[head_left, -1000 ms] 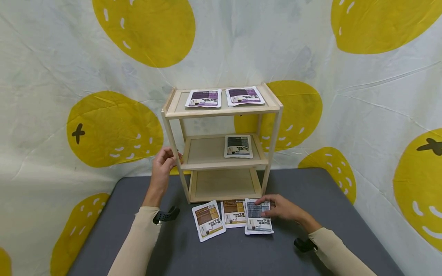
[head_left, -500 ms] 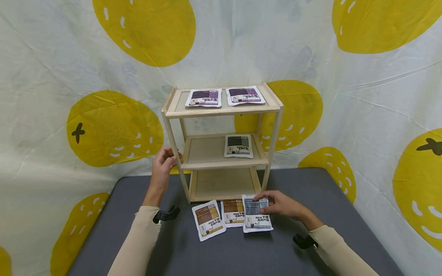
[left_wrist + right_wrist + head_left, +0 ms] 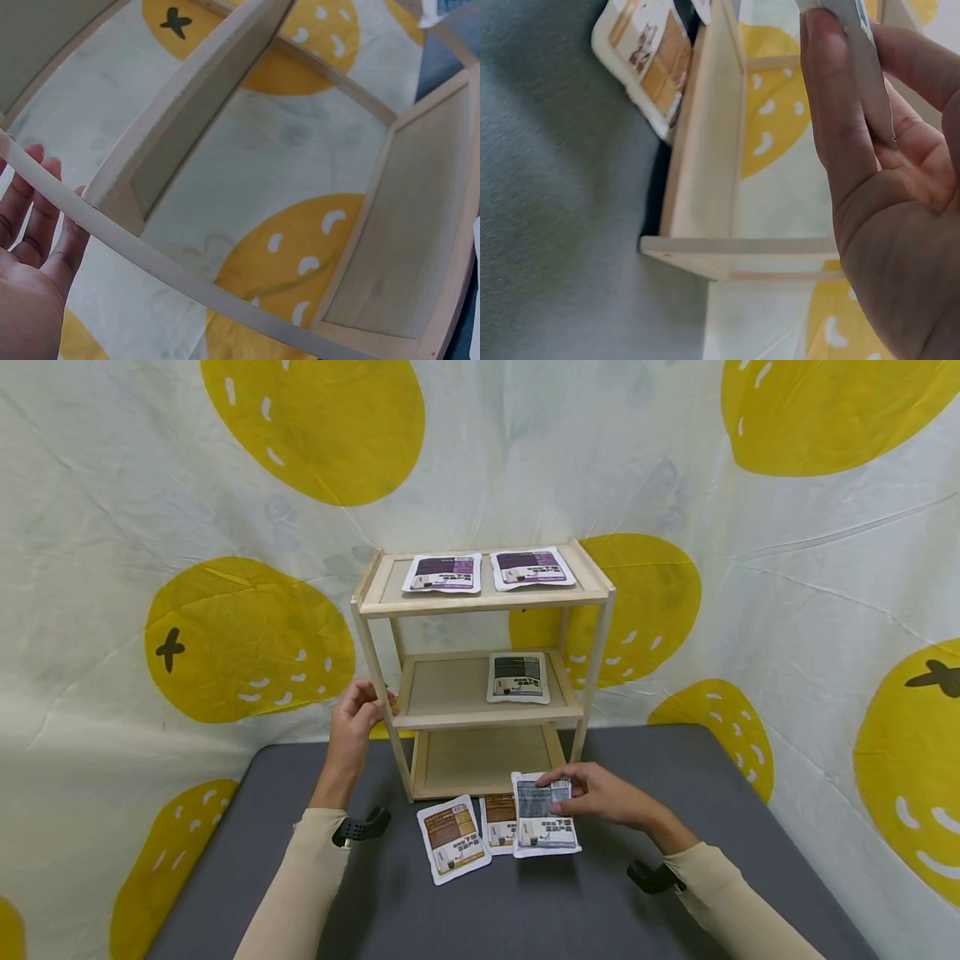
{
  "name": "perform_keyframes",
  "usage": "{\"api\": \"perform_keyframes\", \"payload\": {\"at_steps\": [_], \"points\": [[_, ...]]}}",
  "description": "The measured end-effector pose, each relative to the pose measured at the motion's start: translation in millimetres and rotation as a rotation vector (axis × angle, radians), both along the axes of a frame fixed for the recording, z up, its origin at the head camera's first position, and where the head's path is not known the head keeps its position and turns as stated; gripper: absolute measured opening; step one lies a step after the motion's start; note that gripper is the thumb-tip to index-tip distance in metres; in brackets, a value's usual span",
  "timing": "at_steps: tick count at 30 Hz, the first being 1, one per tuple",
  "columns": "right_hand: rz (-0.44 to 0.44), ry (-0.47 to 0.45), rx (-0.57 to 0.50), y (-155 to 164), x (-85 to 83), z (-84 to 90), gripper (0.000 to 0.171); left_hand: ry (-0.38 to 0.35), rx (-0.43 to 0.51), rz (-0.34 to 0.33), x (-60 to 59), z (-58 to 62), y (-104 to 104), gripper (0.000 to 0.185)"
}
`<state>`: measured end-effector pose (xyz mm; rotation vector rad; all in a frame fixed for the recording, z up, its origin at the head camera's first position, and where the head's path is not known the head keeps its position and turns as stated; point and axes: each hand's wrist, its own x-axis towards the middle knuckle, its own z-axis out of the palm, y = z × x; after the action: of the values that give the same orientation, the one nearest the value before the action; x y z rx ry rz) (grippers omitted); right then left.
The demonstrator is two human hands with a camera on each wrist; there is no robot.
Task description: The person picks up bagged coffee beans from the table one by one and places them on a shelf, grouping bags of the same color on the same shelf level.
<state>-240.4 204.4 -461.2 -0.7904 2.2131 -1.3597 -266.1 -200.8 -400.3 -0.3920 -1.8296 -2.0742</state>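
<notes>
My right hand point(image 3: 615, 797) pinches a white pouch with a blue label point(image 3: 546, 835) between thumb and fingers, raised off the table. In the right wrist view the same pouch point(image 3: 868, 82) shows edge-on. It partly covers a brown-label pouch point(image 3: 498, 831); a second brown-label pouch point(image 3: 453, 841) lies tilted to its left. My left hand point(image 3: 349, 727) holds the left front post of a wooden three-tier shelf point(image 3: 487, 722), near the middle tier. The left wrist view shows fingertips point(image 3: 52, 166) behind that post.
Two purple-label pouches point(image 3: 442, 573) lie side by side on the top tier. A dark-green-label pouch point(image 3: 518, 677) rests on the right of the middle tier. The shelf stands on a dark grey table point(image 3: 420, 918), before a cloth printed with yellow fruit point(image 3: 251, 639).
My right hand has lifted the blue-label pouch and carried it left, over more of the brown-label pouch beside it. The left hand stays at the shelf post.
</notes>
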Motion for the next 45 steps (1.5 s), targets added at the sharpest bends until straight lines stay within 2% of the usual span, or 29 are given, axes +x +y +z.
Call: {"api": "perform_keyframes", "payload": {"at_steps": [16, 21, 37, 45], "points": [[0.002, -0.047, -0.109, -20, 2.3, 38.5, 0.044, 0.002, 0.004, -0.001, 2.1, 1.9, 1, 0.024], [0.027, -0.060, -0.137, -28, 0.7, 50.5, 0.048, -0.002, 0.003, 0.002, 2.4, 0.7, 0, 0.022], [0.043, -0.027, -0.207, -51, -11.4, 80.3, 0.052, 0.004, 0.005, 0.002, -0.6, 0.1, 0, 0.019], [0.012, -0.060, -0.259, -57, -19.7, 90.2, 0.059, 0.005, 0.007, 0.004, 0.2, -0.8, 0, 0.019]]}}
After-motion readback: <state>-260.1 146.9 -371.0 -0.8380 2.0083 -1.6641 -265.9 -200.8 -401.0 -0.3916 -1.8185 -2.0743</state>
